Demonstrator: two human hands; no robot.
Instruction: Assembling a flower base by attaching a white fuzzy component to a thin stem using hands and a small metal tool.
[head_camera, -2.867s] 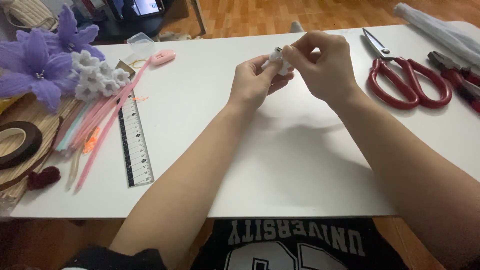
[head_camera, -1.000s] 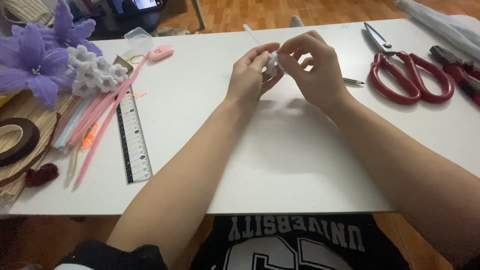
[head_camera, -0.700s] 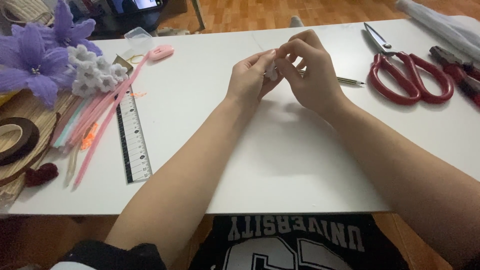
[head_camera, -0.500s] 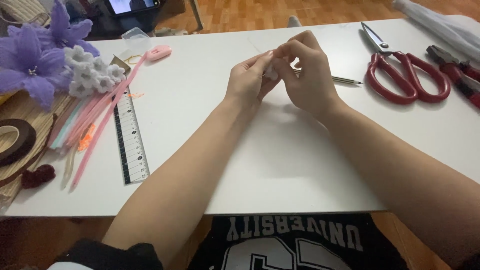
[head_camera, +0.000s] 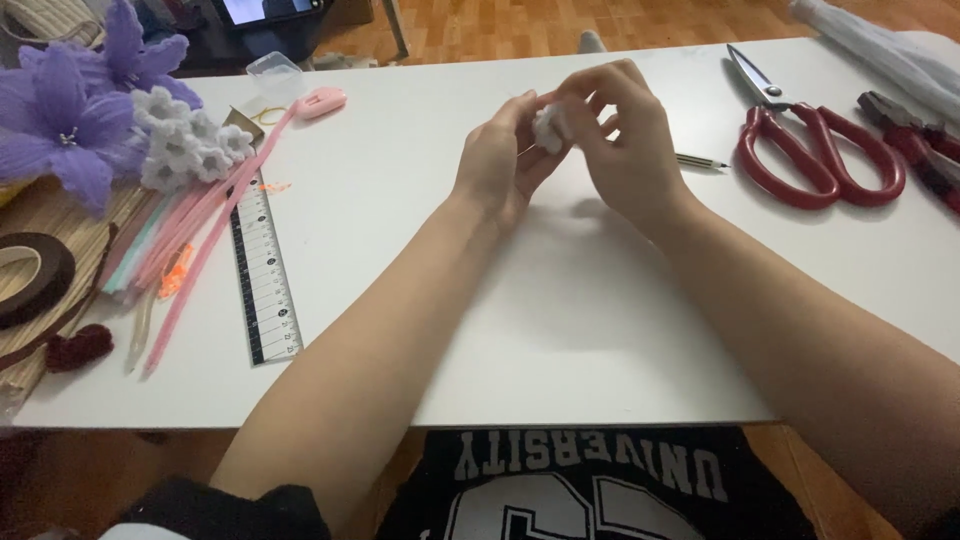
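At the far left I see purple flowers (head_camera: 70, 110) and small white flowers (head_camera: 185, 140) by the table's left edge, with a dark tape roll (head_camera: 30, 280) below them. Pink stems (head_camera: 200, 230) run diagonally beside a ruler (head_camera: 263, 275), which lies lengthwise toward the near edge.

Past the ruler the white table (head_camera: 560, 330) is bare down to its front edge, which gives me the widest open room, under and between my forearms.

My left hand (head_camera: 500, 165) is raised over the table's middle, its fingertips pinching a small white fluffy piece (head_camera: 547, 128). My right hand (head_camera: 625, 145) meets it from the other side, fingers curled and closed on the same piece, so the piece sits squeezed between both hands, above the tabletop.

Just right of my right hand a thin pencil (head_camera: 703, 161) lies flat. Further right are red scissors (head_camera: 815, 150), then red pliers (head_camera: 925, 150) at the right edge, crowding that side.
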